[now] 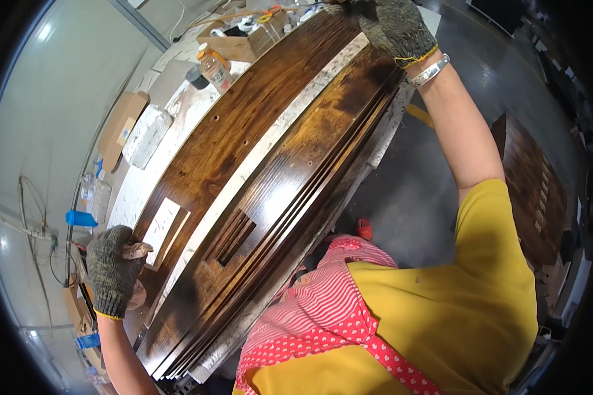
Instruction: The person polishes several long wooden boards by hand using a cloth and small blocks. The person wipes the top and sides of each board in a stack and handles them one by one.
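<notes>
A long dark-stained wooden board (pixel 227 135) with a rectangular cutout and small holes slants across the view. At its lower left end is my left hand (pixel 115 273), in a dark knit glove with a yellow cuff. Its fingers are curled round what looks like a crumpled pale-brown rag (pixel 137 251), close against the board. My right hand (pixel 402 29), gloved alike, grips the board's far upper end; its fingertips are in shadow. Beside the board, on my side, lies a stack of similar stained boards (pixel 290 174), the top one with a slot-shaped cutout. A pale strip shows between them.
Behind the board a white-topped table (pixel 181 128) carries a bottle with an orange cap (pixel 214 67), a dark cup (pixel 196 77), a white wrapped block (pixel 147 137) and cardboard boxes (pixel 234 47). More stained panels (pixel 530 174) stand at the right. A red shoe (pixel 364 228) shows on the grey floor.
</notes>
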Demonstrator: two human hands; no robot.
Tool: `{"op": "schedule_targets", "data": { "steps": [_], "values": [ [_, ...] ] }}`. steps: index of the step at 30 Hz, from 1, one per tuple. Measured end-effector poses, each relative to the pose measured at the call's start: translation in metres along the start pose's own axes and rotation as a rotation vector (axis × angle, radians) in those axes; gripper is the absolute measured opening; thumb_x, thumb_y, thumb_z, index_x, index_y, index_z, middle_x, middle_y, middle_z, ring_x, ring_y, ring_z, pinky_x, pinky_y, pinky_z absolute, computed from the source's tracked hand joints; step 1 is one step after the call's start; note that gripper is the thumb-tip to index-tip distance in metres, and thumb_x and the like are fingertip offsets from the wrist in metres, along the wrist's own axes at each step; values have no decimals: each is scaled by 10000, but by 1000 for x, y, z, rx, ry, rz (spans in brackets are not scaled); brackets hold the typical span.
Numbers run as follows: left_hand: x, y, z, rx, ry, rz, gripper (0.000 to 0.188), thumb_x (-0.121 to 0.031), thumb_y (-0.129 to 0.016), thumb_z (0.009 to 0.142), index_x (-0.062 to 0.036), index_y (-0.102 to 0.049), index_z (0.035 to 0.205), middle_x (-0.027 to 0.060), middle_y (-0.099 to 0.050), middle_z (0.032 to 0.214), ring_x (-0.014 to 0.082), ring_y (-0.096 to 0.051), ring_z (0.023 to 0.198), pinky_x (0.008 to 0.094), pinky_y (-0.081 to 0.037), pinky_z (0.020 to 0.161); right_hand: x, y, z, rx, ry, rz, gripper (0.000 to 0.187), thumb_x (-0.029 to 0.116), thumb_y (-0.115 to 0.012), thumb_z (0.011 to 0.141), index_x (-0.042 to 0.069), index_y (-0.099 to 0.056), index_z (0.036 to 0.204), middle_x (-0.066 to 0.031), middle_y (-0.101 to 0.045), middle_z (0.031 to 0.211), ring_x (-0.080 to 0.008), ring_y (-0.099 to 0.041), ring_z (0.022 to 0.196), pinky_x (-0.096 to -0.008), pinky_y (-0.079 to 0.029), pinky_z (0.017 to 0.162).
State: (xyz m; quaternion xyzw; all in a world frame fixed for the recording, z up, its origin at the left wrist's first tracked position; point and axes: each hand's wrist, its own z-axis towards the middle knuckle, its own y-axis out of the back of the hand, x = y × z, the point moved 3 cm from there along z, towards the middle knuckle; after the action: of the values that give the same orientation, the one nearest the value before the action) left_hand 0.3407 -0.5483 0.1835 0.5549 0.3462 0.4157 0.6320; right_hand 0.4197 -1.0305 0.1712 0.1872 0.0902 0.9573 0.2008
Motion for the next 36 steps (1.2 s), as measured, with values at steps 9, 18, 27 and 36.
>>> {"op": "schedule_targets", "data": {
  "steps": [9,18,27,36],
  "values": [
    [-33,-15,-19,-226,-122,156,235,-182,-737,694,-85,-591,850,112,-565,769,345,-549,757,439,-413,687,-24,32,-33,-126,-400,11,478,-67,-635,770,59,-593,1229,-137,-645,1192,-285,-653,1045,-369,-509,959],
    [-34,-43,-81,-189,-28,311,422,-276,-720,732,-49,-621,1075,126,-600,921,354,-572,866,477,-427,773,47,-90,-53,25,-629,835,373,297,-702,887,-9,-653,1095,-98,-668,1035,-158,-659,864,-276,-567,750],
    [-82,-30,-91,-123,-158,442,227,-323,-610,893,-110,-612,973,110,-613,839,324,-589,762,460,-462,658,62,-81,-73,21,-652,842,292,238,-663,915,5,-657,1092,-60,-647,969,-124,-635,888,-275,-528,804],
    [-85,-22,-94,59,-57,-79,229,-182,-767,771,-92,-687,966,118,-653,892,342,-627,839,443,-490,749,43,-90,-126,113,-1033,838,301,215,-634,947,8,-611,1163,-36,-641,896,-89,-634,802,-227,-514,604]
  ]
}}
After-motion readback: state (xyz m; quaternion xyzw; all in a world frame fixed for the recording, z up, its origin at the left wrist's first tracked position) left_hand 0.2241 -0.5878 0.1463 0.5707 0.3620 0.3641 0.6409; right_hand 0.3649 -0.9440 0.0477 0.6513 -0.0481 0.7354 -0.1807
